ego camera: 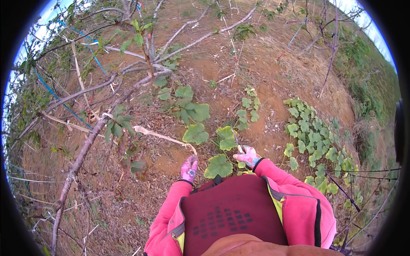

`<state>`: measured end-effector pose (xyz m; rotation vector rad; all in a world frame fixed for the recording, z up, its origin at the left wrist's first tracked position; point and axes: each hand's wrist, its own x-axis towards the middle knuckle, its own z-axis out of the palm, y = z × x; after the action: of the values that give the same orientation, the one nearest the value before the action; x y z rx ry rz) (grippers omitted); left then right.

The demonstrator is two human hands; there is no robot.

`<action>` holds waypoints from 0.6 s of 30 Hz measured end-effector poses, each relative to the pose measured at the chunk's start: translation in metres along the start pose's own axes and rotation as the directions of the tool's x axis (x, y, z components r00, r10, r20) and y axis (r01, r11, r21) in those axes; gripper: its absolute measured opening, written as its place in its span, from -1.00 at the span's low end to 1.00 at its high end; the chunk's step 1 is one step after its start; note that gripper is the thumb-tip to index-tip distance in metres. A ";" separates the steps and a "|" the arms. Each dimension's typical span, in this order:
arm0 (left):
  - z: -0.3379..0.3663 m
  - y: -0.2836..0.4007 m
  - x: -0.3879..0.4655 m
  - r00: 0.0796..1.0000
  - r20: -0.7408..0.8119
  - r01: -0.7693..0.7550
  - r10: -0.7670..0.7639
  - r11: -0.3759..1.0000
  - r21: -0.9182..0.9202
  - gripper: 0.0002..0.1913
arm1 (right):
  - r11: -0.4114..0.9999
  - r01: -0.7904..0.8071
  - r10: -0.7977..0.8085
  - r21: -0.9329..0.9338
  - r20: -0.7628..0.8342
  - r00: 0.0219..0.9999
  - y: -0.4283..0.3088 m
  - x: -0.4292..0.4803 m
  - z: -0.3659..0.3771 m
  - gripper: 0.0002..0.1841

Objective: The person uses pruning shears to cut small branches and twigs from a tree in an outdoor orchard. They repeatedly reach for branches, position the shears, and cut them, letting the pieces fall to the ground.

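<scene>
My left hand [189, 168], in a pink flowered glove, grips the end of a pale cloth strip [161, 135]. The strip has a knot near the hand and reaches up and left to a wider, loose-looking end by the leaves of a branch. My right hand [247, 156], gloved alike, is closed on the handle of a slim metal tool [236, 139], which looks like a knife or shears; its blade points up and left over a broad green leaf [227, 138]. A bare tree branch [84, 150] rises at the left, with a pale tie [107, 115] around it.
Forked branches [192, 44] spread across the top left. Blue straps [54, 92] and pale bands [77, 64] stretch between branches. Broad-leaved vines [307, 124] cover ground at the right. Dark cords [342, 190] run at the lower right. Dry leaves lie on reddish soil.
</scene>
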<state>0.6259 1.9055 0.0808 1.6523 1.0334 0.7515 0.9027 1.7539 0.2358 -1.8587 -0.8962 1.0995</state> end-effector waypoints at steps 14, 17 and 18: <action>0.004 -0.002 -0.005 0.963 0.222 0.190 -0.154 0.970 -0.154 -0.67 | 0.956 -0.164 0.084 -0.244 -0.308 0.948 0.070 -0.038 -0.014 -0.47; 0.006 -0.018 -0.007 0.956 0.228 0.212 -0.186 0.973 -0.094 -0.64 | 0.975 -0.224 0.200 0.005 -0.470 0.860 0.106 -0.048 -0.020 -0.60; 0.005 -0.023 -0.008 0.957 0.233 0.198 -0.173 0.976 -0.087 -0.64 | 0.941 -0.186 0.310 0.284 -0.494 0.813 0.116 -0.048 -0.019 -0.64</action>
<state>0.6206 1.8986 0.0576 1.4835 0.9533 0.4768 0.9228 1.6566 0.1573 -1.9748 -0.1966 0.7219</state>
